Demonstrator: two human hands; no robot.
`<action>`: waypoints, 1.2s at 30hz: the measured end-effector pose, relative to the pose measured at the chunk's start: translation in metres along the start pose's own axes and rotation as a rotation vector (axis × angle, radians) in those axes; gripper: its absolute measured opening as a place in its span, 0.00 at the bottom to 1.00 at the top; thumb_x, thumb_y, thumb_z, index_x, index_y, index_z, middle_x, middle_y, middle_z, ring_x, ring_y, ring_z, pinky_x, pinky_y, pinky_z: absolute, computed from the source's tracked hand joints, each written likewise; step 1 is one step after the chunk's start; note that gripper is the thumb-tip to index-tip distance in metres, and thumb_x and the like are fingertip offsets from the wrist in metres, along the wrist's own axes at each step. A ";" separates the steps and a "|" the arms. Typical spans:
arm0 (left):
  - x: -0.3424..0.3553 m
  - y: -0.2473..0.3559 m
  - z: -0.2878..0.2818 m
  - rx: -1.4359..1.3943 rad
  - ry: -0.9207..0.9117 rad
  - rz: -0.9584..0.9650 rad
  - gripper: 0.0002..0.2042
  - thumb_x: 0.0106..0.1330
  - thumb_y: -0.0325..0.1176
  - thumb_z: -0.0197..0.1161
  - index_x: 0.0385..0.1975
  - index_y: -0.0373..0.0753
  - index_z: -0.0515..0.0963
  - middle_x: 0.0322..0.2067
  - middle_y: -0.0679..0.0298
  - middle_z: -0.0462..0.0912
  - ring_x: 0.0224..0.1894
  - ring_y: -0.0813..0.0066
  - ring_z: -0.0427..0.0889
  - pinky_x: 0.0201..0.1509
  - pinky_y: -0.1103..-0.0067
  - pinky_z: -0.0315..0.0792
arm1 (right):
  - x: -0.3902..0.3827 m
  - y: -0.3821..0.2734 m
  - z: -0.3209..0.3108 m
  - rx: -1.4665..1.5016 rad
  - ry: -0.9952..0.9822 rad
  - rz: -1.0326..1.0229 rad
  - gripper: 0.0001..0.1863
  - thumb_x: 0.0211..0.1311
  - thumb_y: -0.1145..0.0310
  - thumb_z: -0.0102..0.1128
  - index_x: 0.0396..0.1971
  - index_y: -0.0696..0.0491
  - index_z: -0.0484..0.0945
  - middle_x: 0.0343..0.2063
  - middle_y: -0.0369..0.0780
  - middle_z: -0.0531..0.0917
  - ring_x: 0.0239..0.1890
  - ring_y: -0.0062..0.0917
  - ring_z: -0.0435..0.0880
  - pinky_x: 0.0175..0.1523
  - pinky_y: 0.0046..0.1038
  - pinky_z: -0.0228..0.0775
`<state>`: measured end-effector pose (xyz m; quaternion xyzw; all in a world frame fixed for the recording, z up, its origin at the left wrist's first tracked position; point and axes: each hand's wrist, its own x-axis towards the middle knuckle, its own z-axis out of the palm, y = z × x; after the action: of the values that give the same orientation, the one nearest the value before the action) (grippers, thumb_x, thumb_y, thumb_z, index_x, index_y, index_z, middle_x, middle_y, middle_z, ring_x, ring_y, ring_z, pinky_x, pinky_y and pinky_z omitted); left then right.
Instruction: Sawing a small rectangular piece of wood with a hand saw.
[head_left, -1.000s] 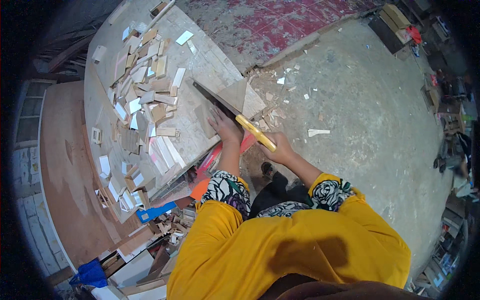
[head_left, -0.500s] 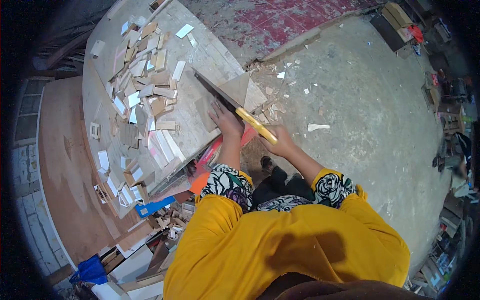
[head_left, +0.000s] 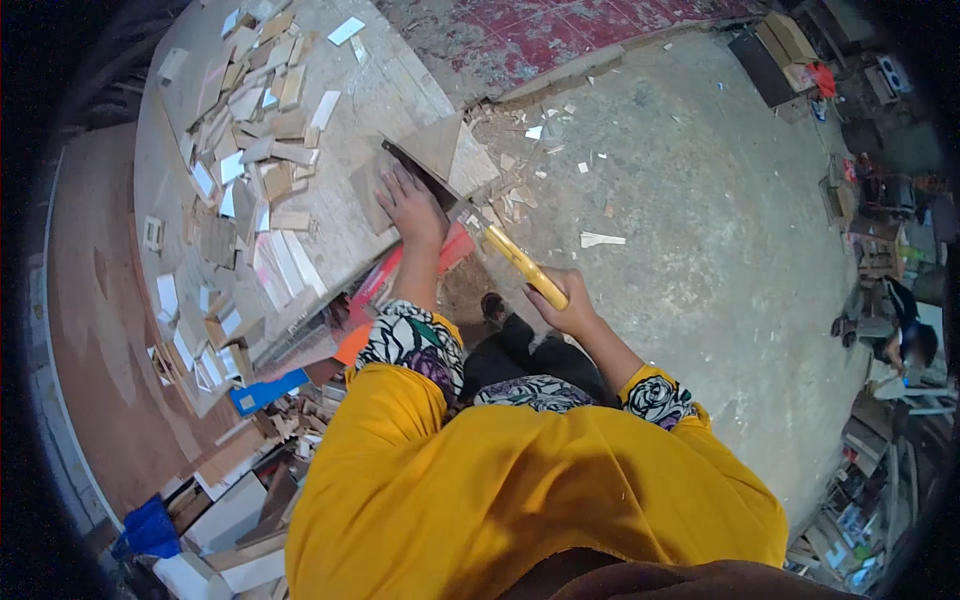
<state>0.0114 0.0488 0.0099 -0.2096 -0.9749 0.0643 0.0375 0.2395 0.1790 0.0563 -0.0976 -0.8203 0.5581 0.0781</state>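
Note:
My right hand (head_left: pixel 562 300) is closed round the yellow handle (head_left: pixel 515 253) of a hand saw. The saw's dark blade (head_left: pixel 430 180) slants away over the worktable's corner, its teeth hidden. My left hand (head_left: pixel 412 208) lies with fingers stretched on a thin, flat wooden board (head_left: pixel 437 145), just left of the blade. Part of that board shows beyond the blade, near the table's edge. Where the blade meets the wood is hard to make out.
Several wood offcuts (head_left: pixel 255 120) are heaped on the worktable (head_left: pixel 375 90). Scraps (head_left: pixel 515 195) litter the concrete floor (head_left: pixel 690 240). A brown panel (head_left: pixel 95 330) lies at the left; more offcuts lie below the table. At the far right is another person (head_left: pixel 908 335).
My right hand has drawn the saw back toward me, and more blade shows past the board's edge. My left hand stays on the board. The whole view has shifted a little.

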 end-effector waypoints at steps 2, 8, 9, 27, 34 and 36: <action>-0.001 -0.001 -0.002 -0.049 0.030 -0.001 0.28 0.55 0.33 0.53 0.57 0.27 0.61 0.64 0.49 0.49 0.67 0.47 0.45 0.65 0.51 0.40 | 0.002 0.001 -0.003 0.068 -0.026 0.072 0.07 0.48 0.68 0.60 0.23 0.54 0.74 0.19 0.47 0.75 0.22 0.42 0.76 0.27 0.34 0.67; 0.000 -0.004 0.016 -0.023 0.088 0.021 0.26 0.58 0.32 0.49 0.56 0.25 0.61 0.64 0.48 0.49 0.67 0.46 0.44 0.65 0.51 0.40 | -0.012 0.009 0.017 -0.070 0.029 -0.084 0.05 0.48 0.70 0.60 0.24 0.55 0.75 0.20 0.46 0.76 0.22 0.43 0.77 0.27 0.34 0.68; -0.004 0.000 0.015 -0.052 0.061 0.025 0.26 0.58 0.32 0.49 0.56 0.25 0.61 0.64 0.48 0.49 0.67 0.46 0.44 0.65 0.51 0.39 | -0.013 0.007 0.017 -0.068 0.066 -0.101 0.06 0.47 0.70 0.60 0.24 0.54 0.75 0.20 0.46 0.76 0.22 0.43 0.77 0.27 0.34 0.68; -0.002 0.001 0.003 -0.056 -0.029 -0.019 0.29 0.55 0.31 0.52 0.58 0.26 0.59 0.65 0.50 0.49 0.67 0.48 0.43 0.66 0.52 0.38 | -0.010 0.006 -0.007 -0.064 -0.007 -0.049 0.07 0.44 0.68 0.60 0.22 0.54 0.73 0.16 0.46 0.74 0.21 0.44 0.76 0.26 0.35 0.67; -0.003 0.002 -0.010 -0.020 -0.076 -0.006 0.29 0.56 0.32 0.51 0.59 0.27 0.59 0.65 0.49 0.49 0.67 0.48 0.43 0.66 0.53 0.39 | -0.015 0.008 -0.009 -0.001 -0.026 0.023 0.07 0.44 0.68 0.59 0.21 0.54 0.73 0.18 0.46 0.75 0.21 0.44 0.76 0.27 0.36 0.67; -0.005 0.000 0.003 -0.023 -0.001 -0.018 0.29 0.56 0.33 0.52 0.59 0.29 0.58 0.64 0.49 0.49 0.67 0.48 0.43 0.66 0.53 0.41 | -0.033 0.012 -0.013 -0.027 -0.032 -0.024 0.07 0.44 0.68 0.59 0.20 0.54 0.73 0.18 0.46 0.75 0.22 0.44 0.76 0.27 0.36 0.67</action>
<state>0.0150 0.0461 0.0064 -0.2013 -0.9775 0.0527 0.0350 0.2755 0.1868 0.0490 -0.0799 -0.8301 0.5475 0.0701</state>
